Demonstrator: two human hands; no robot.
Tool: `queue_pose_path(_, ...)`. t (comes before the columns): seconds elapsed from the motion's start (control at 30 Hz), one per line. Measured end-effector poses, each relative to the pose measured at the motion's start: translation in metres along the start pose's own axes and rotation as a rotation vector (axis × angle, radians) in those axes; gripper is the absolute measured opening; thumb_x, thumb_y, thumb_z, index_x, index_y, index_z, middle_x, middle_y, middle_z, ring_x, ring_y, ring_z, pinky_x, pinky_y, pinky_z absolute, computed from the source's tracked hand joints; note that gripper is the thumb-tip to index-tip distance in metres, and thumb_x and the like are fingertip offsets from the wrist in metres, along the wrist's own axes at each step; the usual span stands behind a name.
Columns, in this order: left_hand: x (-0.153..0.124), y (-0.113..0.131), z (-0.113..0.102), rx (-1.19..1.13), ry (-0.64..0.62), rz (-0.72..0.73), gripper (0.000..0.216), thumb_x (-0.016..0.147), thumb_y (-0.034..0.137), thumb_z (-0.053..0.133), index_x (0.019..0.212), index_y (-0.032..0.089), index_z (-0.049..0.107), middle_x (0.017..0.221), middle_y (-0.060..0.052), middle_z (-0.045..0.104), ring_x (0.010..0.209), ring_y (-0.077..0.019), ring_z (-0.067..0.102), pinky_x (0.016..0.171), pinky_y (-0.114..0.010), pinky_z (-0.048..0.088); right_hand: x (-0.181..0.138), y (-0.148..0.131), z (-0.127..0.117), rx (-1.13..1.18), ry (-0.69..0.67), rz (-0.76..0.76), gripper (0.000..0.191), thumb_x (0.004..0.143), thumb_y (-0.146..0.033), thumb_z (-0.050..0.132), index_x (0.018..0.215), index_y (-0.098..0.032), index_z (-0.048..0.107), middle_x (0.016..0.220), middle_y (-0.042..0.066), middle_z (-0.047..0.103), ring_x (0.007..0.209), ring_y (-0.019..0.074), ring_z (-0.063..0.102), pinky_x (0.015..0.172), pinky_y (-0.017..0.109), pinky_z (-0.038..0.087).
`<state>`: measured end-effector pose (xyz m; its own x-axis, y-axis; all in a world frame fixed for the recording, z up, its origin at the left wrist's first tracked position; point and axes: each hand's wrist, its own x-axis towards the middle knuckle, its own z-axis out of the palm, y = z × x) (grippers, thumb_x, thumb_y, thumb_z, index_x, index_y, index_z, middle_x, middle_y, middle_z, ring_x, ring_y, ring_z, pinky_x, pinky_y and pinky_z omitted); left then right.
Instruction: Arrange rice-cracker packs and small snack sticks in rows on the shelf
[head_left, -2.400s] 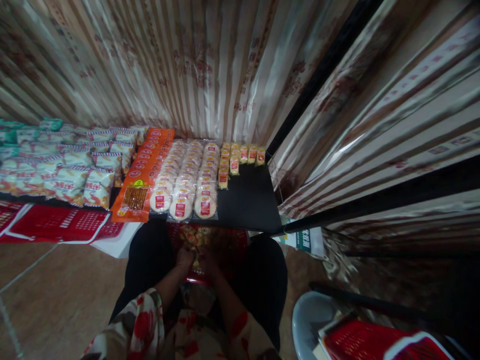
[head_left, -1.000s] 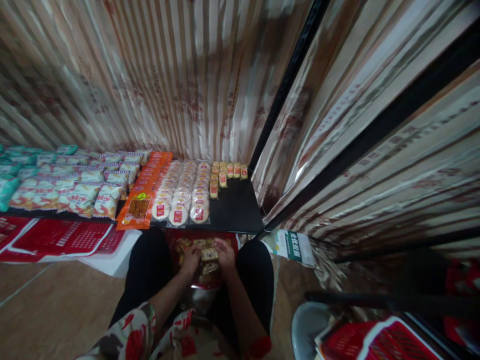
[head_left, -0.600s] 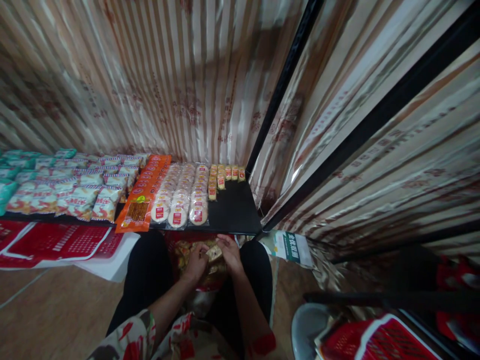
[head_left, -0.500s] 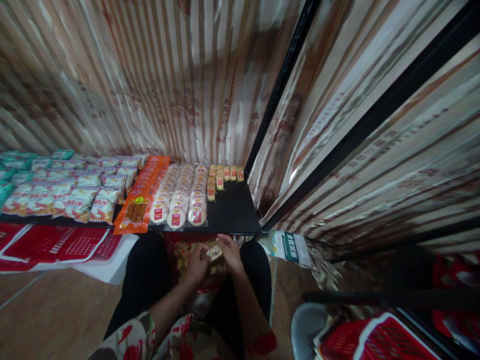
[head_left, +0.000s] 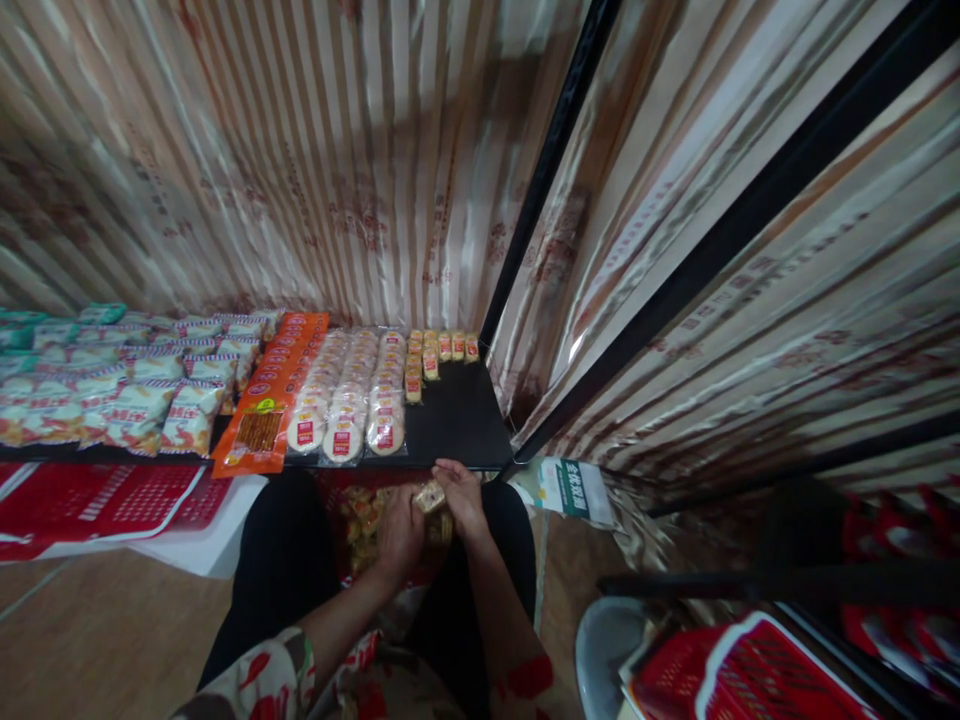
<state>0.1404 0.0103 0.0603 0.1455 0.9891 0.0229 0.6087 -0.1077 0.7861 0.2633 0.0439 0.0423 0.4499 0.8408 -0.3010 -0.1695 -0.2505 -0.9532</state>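
Note:
Low between my knees, both hands are at one small pale-gold wrapped snack. My right hand grips its right end, thumb and fingers closed. My left hand is closed at the left end, its fingertips partly hidden. Below them lie several gold-wrapped snacks in a red container, its kind unclear. In front, a black shelf bears short rows of similar small snacks standing near its back right.
Left along the shelf are round wrapped crackers, an orange snack packet and several white-blue snack bags. Black poles rise before a striped curtain. Red baskets lie left; a grey basin stands right.
The view has shifted slightly, moving the shelf a little left in the picture. My left hand has turned and closed up beside the wrapped snack; my right hand keeps its grip.

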Motion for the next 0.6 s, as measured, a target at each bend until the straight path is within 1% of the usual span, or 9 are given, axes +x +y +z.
queue_pose_path(0.1, 0.0, 0.001, 0.003, 0.03, -0.005, 0.043, 0.025, 0.083, 0.015, 0.034, 0.095, 0.019, 0.056, 0.099, -0.007, 0.06, 0.1, -0.0191, 0.055, 0.094, -0.035, 0.042, 0.002, 0.0, -0.001, 0.026, 0.011, 0.008, 0.034, 0.053, -0.039, 0.074, 0.08, -0.017, 0.07, 0.068, 0.003, 0.071, 0.062, 0.0176, 0.064, 0.057, 0.027, 0.048)
queue_pose_path(0.17, -0.001, 0.0, 0.005, 0.05, -0.019, 0.05, 0.027, 0.086, 0.021, 0.034, 0.101, 0.017, 0.056, 0.105, -0.009, 0.06, 0.104, -0.0199, 0.055, 0.096, -0.036, 0.041, 0.003, 0.0, -0.003, 0.034, 0.023, 0.005, 0.034, 0.053, -0.039, 0.074, 0.079, -0.018, 0.069, 0.068, 0.003, 0.071, 0.062, 0.0175, 0.064, 0.057, 0.026, 0.048)
queue_pose_path(0.27, -0.004, -0.002, 0.008, 0.093, -0.045, 0.087, 0.033, 0.084, 0.026, 0.043, 0.114, 0.014, 0.053, 0.118, -0.012, 0.057, 0.114, -0.0224, 0.05, 0.101, -0.038, 0.039, 0.005, 0.0, -0.006, -0.006, 0.048, -0.002, 0.032, 0.055, -0.04, 0.072, 0.078, -0.018, 0.07, 0.069, 0.003, 0.072, 0.063, 0.0179, 0.065, 0.057, 0.026, 0.049)
queue_pose_path(0.37, -0.005, -0.001, 0.008, 0.143, -0.083, 0.147, 0.042, 0.081, 0.025, 0.049, 0.122, 0.013, 0.049, 0.124, -0.012, 0.054, 0.12, -0.0243, 0.046, 0.103, -0.04, 0.036, 0.006, -0.001, -0.01, -0.103, 0.066, -0.029, 0.03, 0.059, -0.041, 0.069, 0.08, -0.02, 0.071, 0.074, 0.003, 0.073, 0.067, 0.0187, 0.066, 0.061, 0.027, 0.05)
queue_pose_path(0.47, -0.005, 0.002, 0.006, 0.193, -0.104, 0.166, 0.042, 0.081, 0.021, 0.047, 0.123, 0.014, 0.049, 0.123, -0.011, 0.055, 0.118, -0.0241, 0.047, 0.102, -0.039, 0.037, 0.005, -0.005, -0.012, -0.196, 0.073, -0.046, 0.027, 0.062, -0.04, 0.067, 0.082, -0.022, 0.072, 0.076, 0.002, 0.073, 0.071, 0.0191, 0.067, 0.065, 0.028, 0.05)
queue_pose_path(0.6, -0.005, 0.005, 0.007, 0.264, -0.087, 0.171, 0.036, 0.083, 0.021, 0.045, 0.118, 0.016, 0.053, 0.114, -0.011, 0.06, 0.107, -0.0233, 0.053, 0.094, -0.036, 0.043, 0.001, -0.012, -0.01, -0.305, 0.076, -0.045, 0.023, 0.065, -0.038, 0.064, 0.082, -0.025, 0.072, 0.076, 0.0, 0.073, 0.073, 0.0192, 0.067, 0.068, 0.029, 0.05)
